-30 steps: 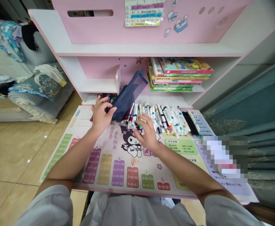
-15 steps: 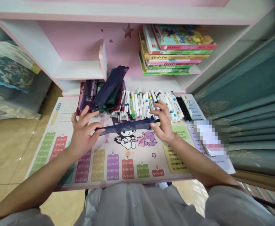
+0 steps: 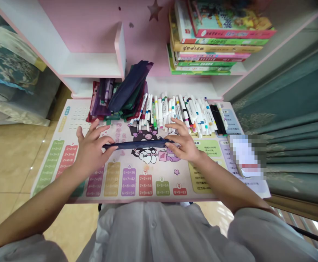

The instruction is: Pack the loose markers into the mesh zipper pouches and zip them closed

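Observation:
A dark blue zippered mesh pouch [image 3: 139, 144] is stretched level between my hands above the desk mat, seen nearly edge-on. My left hand [image 3: 92, 145] pinches its left end between thumb and index finger, the other fingers spread. At the zipper-pull end, my right hand [image 3: 184, 142] grips it with thumb and fingers. Beyond the pouch lies a long row of white-barrelled markers [image 3: 175, 111] with caps of several colours. To their left, mesh pouches in dark blue [image 3: 131, 85], green and red are piled up, and a purple pouch [image 3: 101, 100] has pens showing in it.
The desk mat [image 3: 148, 171] carries printed cartoons and multiplication tables. Black markers [image 3: 218, 120] lie at the row's right end. A phone [image 3: 244, 156], partly pixelated, rests near the right edge. Stacked books [image 3: 213, 47] fill the shelf at back right; a green curtain [image 3: 292, 120] hangs alongside.
The pouch has turned more edge-on and levelled out, and my right hand has moved slightly left along it. The camera view has shifted, so the shelf and books sit higher.

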The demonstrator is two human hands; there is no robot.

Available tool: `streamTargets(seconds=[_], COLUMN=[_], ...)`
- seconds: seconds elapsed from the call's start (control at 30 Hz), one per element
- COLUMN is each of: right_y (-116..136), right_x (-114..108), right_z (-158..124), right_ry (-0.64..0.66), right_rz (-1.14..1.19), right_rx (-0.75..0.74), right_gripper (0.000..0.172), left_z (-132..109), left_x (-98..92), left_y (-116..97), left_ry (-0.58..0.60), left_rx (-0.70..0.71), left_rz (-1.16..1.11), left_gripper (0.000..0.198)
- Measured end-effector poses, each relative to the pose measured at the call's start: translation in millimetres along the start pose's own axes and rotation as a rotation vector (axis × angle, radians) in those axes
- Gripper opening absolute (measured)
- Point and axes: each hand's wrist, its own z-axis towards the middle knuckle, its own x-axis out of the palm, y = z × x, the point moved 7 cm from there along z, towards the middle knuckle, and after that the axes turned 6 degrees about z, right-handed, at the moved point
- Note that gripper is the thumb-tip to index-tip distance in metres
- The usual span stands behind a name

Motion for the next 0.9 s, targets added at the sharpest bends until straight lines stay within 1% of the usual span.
streamTargets(seconds=[0.07,0.13,0.27,0.33,0.37,0.47,0.53,0.6,0.73,0.9], right_y=[1,2,7,8,9,10,12,13,13,15], right_x=[0,-2,-1,1,3,5,4,4,6,4], right_z=[-1,-1,-2,-3,-3,-3,-4,-4,-5,-6], right_ry=[0.04,0.051,0.068,0.096,0.104,0.081,0.031,-0.017,-0.045,-0.066], right_rz=[0.026,0.053,0.064,0.06,0.064,0.103,0.142,0.171,0.188,0.228], right_rx=[-0.003,-0.001,0.009,0.026,0.028,-0.004,-0.061,-0.11,-0.118,-0.115], right_gripper=[0.016,0.017,0.02,0.02,0.02,0.017,0.013,0.011,0.013,0.008], left_z=[7,16,34,42,46,54,58,60,64,62], left_x=[-0.2,4.0,28.0,42.6,49.8,63.6,64.7,61.7,55.5,54.8], left_y=[-17,-42,-98,-117,-123,-131,-131,-130,-128,-128], left_ry=[0.017,0.048,0.142,0.203,0.25,0.405,0.487,0.539,0.564,0.576], left_rx=[0.015,0.052,0.14,0.166,0.169,0.139,0.102,0.069,0.032,0.026], left_rz=[-0.019,-0.06,-0.122,-0.124,-0.121,-0.132,-0.156,-0.171,-0.2,-0.248], left_gripper=[0.017,0.017,0.018,0.023,0.025,0.027,0.024,0.018,0.011,0.016])
